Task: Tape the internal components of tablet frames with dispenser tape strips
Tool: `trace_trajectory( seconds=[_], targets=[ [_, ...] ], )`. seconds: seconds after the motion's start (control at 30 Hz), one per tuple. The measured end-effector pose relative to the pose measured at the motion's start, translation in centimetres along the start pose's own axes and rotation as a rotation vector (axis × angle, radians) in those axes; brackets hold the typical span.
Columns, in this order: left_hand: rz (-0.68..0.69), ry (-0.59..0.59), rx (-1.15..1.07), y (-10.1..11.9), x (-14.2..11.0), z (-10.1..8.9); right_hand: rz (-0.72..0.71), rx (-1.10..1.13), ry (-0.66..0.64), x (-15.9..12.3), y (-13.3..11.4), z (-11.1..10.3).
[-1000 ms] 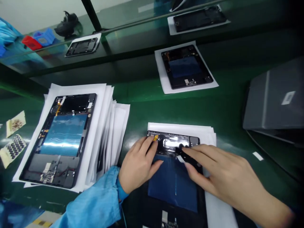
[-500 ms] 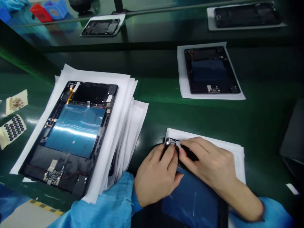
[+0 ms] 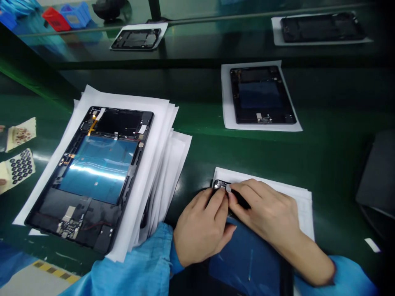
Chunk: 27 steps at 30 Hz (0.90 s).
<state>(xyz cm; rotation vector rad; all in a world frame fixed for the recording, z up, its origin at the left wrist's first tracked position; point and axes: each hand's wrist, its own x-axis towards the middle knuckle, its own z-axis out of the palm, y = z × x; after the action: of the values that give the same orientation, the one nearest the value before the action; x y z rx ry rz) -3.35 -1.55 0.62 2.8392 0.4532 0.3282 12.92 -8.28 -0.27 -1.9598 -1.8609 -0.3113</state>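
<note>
Both hands work at the top left corner of an open tablet chassis with a blue battery, lying on white paper near me. My left hand rests on the chassis with fingers curled, fingertips pressing at the corner. My right hand pinches a thin black tool whose tip meets a small white tab at that corner. The hands hide most of the chassis's upper edge.
A second open tablet lies on a stack of white sheets at left. Sticker sheets sit at the far left. Another tablet on paper lies further back, two more beyond a rail. A dark grey case is at right.
My right hand and tool moved left from the middle of the chassis's top edge to its left corner, meeting my left fingertips. The camera view shifted; hands barely moved in the last half second.
</note>
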Motion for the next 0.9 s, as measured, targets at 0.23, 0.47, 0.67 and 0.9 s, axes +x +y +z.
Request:
trace_trajectory(
  seconds=[0.23, 0.47, 0.67, 0.9],
  targets=[
    [-0.002, 0.013, -0.018, -0.1, 0.0, 0.0, -0.042, 0.012, 0.014, 0.0, 0.0, 0.0],
    [-0.002, 0.033, -0.024, -0.1, -0.1, 0.1, -0.097, -0.058, 0.035, 0.0, -0.2, 0.0],
    [-0.028, 0.035, -0.087, -0.3, -0.1, 0.1, -0.169, -0.138, -0.060, 0.3, -0.6, -0.5],
    [-0.067, 0.047, -0.105, -0.5, -0.1, -0.1, -0.168, -0.154, -0.237, 0.3, -2.0, -0.4]
  ],
)
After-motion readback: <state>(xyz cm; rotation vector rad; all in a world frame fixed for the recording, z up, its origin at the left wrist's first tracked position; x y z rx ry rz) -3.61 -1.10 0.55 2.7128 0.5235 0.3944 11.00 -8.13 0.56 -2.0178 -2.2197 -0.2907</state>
